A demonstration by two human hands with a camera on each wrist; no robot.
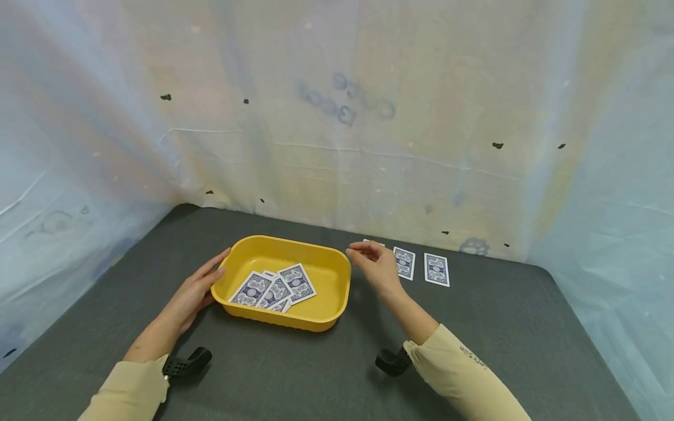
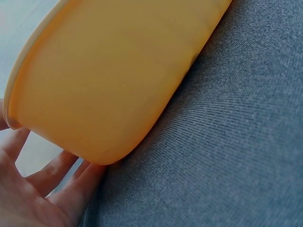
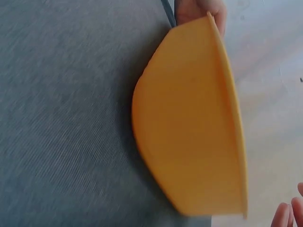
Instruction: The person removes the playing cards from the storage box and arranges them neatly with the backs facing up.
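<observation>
A yellow plastic tray (image 1: 332,292) stands on the dark table, several blue-and-white patterned playing cards (image 1: 298,283) lying overlapped and back up inside it. My left hand (image 1: 193,295) grips its left end, thumb over the rim and fingers spread along the outer wall; the left wrist view shows those fingers (image 2: 52,175) by the lower edge. At the opposite end, my right hand (image 1: 378,270) hovers beside the rim with loosely bent fingers and no card visible in them. Its fingertips (image 3: 282,215) appear past the tray's rim in the right wrist view.
Two playing cards, one (image 1: 404,264) nearer the right hand and another (image 1: 437,269) farther right, lie back up on the table (image 1: 295,374). A third card (image 1: 374,241) is mostly hidden behind that hand. Pale sheeting (image 1: 337,175) closes off the back and sides.
</observation>
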